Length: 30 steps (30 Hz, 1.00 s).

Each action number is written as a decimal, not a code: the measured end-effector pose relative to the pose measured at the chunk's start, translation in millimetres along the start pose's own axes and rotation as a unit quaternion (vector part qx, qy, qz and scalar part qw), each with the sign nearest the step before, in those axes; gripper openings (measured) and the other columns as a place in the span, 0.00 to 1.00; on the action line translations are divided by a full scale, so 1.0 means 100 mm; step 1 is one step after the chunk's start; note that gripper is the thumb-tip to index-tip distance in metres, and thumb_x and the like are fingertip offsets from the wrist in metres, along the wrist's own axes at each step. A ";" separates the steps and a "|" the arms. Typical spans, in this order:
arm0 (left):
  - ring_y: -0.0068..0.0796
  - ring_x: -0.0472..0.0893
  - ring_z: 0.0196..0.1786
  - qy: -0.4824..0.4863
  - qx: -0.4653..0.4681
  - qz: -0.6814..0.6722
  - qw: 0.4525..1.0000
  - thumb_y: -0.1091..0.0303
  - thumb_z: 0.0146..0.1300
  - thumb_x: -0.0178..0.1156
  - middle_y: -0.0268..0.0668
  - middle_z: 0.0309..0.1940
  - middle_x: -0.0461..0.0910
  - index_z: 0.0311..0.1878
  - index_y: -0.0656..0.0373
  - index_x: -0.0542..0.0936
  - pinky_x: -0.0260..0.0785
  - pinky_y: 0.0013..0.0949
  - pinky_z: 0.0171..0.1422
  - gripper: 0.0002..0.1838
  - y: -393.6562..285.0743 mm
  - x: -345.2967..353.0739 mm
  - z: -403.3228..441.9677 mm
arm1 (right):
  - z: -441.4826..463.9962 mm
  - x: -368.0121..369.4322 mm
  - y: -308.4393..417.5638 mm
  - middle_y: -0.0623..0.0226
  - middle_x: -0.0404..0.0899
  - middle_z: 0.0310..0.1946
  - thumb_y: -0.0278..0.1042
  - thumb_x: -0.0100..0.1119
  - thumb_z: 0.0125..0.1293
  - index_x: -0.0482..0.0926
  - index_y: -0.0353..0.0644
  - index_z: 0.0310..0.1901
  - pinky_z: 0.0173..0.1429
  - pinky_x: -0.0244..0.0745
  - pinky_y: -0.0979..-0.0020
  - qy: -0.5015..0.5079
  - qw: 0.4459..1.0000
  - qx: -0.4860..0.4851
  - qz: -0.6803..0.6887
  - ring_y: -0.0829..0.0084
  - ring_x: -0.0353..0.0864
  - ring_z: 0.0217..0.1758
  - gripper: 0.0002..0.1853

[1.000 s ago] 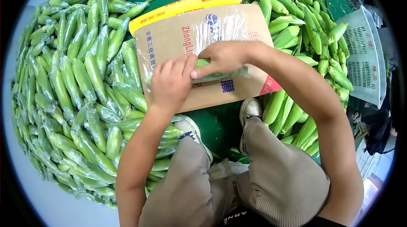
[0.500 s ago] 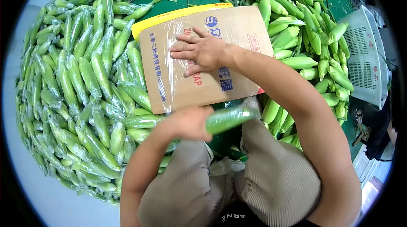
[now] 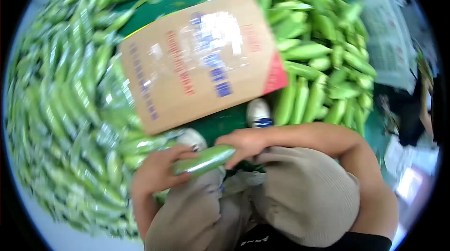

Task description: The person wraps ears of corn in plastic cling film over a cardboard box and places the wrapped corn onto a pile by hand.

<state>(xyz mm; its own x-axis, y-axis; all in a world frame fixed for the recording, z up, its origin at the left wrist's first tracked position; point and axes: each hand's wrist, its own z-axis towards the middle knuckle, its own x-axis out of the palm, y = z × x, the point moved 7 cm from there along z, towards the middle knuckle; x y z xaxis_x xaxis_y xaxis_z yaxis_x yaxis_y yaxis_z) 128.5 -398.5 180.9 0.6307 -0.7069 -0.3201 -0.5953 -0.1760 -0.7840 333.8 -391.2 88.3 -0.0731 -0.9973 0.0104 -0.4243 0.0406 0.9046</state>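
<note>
In front of my lap, an ear of corn (image 3: 207, 159) in green husk and shiny film lies level between my two hands. My left hand (image 3: 159, 166) wraps its left end, the thumb above and fingers beneath. At the other end, the fingers of my right hand (image 3: 244, 144) are closed against the tip. Just beyond them sits a flat brown cling wrap carton (image 3: 157, 80), with glossy film across its printed top.
Film-wrapped corn (image 3: 56, 106) is heaped along the left. Unwrapped corn (image 3: 304, 52) is piled at the right on the green surface (image 3: 173, 0). A pale plastic crate (image 3: 389, 40) stands at the far right, near part of another person (image 3: 412, 115).
My right hand has left the carton top and come back to the corn's right end. My left hand has drawn the corn lower and to the left. The view has shifted.
</note>
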 end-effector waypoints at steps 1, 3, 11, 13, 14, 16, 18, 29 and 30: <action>0.45 0.89 0.56 -0.066 -0.015 0.019 0.998 0.65 0.54 0.76 0.45 0.60 0.87 0.63 0.59 0.84 0.80 0.47 0.63 0.31 -0.13 -0.21 -0.05 | 0.05 -0.01 -0.07 0.51 0.85 0.52 0.54 0.79 0.62 0.74 0.44 0.68 0.57 0.81 0.55 -0.007 0.999 0.005 0.043 0.57 0.86 0.56 0.39; 0.44 0.90 0.54 -0.134 0.027 0.082 0.987 0.63 0.56 0.76 0.45 0.60 0.87 0.57 0.60 0.86 0.81 0.54 0.64 0.25 -0.29 -0.57 -0.22 | 0.07 -0.05 0.11 0.54 0.85 0.49 0.48 0.80 0.61 0.75 0.43 0.64 0.57 0.81 0.58 -0.060 0.995 -0.053 0.064 0.60 0.86 0.55 0.34; 0.49 0.71 0.75 -0.330 0.406 -0.518 0.677 0.56 0.68 0.70 0.39 0.69 0.72 0.73 0.49 0.71 0.58 0.60 0.85 0.33 0.41 -0.58 -0.36 | 0.31 -0.45 0.90 0.54 0.86 0.48 0.46 0.84 0.53 0.77 0.35 0.59 0.57 0.80 0.61 -0.150 0.977 -0.079 0.131 0.62 0.86 0.53 0.37; 0.45 0.74 0.70 -0.336 0.312 -0.570 0.682 0.62 0.65 0.71 0.38 0.64 0.76 0.70 0.51 0.74 0.63 0.57 0.80 0.30 0.38 -0.36 -0.04 | 0.39 -0.53 1.22 0.50 0.86 0.53 0.44 0.83 0.54 0.74 0.34 0.67 0.60 0.81 0.62 -0.206 0.940 -0.219 0.161 0.61 0.87 0.55 0.42; 0.44 0.76 0.67 -0.336 0.279 -0.590 0.679 0.65 0.64 0.71 0.37 0.61 0.77 0.69 0.52 0.75 0.66 0.56 0.77 0.29 0.32 -0.27 0.10 | 0.41 -0.57 1.22 0.48 0.83 0.57 0.42 0.83 0.55 0.69 0.34 0.70 0.64 0.79 0.60 -0.201 0.951 -0.202 0.122 0.60 0.84 0.59 0.45; 0.40 0.80 0.63 -0.345 0.253 -0.622 0.656 0.71 0.62 0.71 0.35 0.57 0.81 0.66 0.54 0.78 0.71 0.53 0.72 0.28 0.18 -0.17 0.25 | 0.38 -0.63 1.20 0.46 0.77 0.66 0.38 0.82 0.59 0.61 0.35 0.77 0.73 0.75 0.58 -0.188 0.966 -0.169 0.042 0.58 0.79 0.67 0.50; 0.36 0.84 0.58 -0.377 0.324 -0.618 0.609 0.77 0.60 0.71 0.34 0.52 0.84 0.63 0.57 0.80 0.76 0.50 0.67 0.26 0.06 -0.38 0.01 | 0.31 -0.59 1.00 0.49 0.71 0.74 0.34 0.84 0.58 0.58 0.39 0.81 0.79 0.69 0.51 -0.163 0.972 -0.038 0.165 0.55 0.73 0.76 0.54; 0.35 0.84 0.45 -0.599 0.281 -0.464 0.589 0.67 0.75 0.66 0.41 0.43 0.84 0.61 0.59 0.76 0.78 0.41 0.54 0.16 0.88 -0.70 -0.63 | -2.10 -2.08 -0.68 0.55 0.84 0.59 0.26 0.65 0.74 0.81 0.34 0.64 0.69 0.75 0.61 -0.672 0.631 0.036 -0.387 0.56 0.82 0.63 0.19; 0.31 0.86 0.47 -0.567 0.172 -0.434 0.679 0.73 0.71 0.68 0.39 0.44 0.85 0.63 0.63 0.78 0.81 0.36 0.54 0.20 0.87 -0.56 -0.34 | -2.42 -2.12 -0.56 0.52 0.82 0.64 0.27 0.65 0.73 0.80 0.37 0.67 0.74 0.71 0.57 -0.674 0.607 0.093 -0.410 0.51 0.79 0.67 0.22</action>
<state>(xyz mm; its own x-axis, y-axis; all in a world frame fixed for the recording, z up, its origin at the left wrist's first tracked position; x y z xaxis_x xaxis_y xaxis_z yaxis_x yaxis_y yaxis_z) 25.1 -397.2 148.7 0.7642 0.5756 0.2909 0.2733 0.1196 -0.9545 591.2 -197.1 139.0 -0.3871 0.2657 -0.8829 -0.9028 -0.3039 0.3043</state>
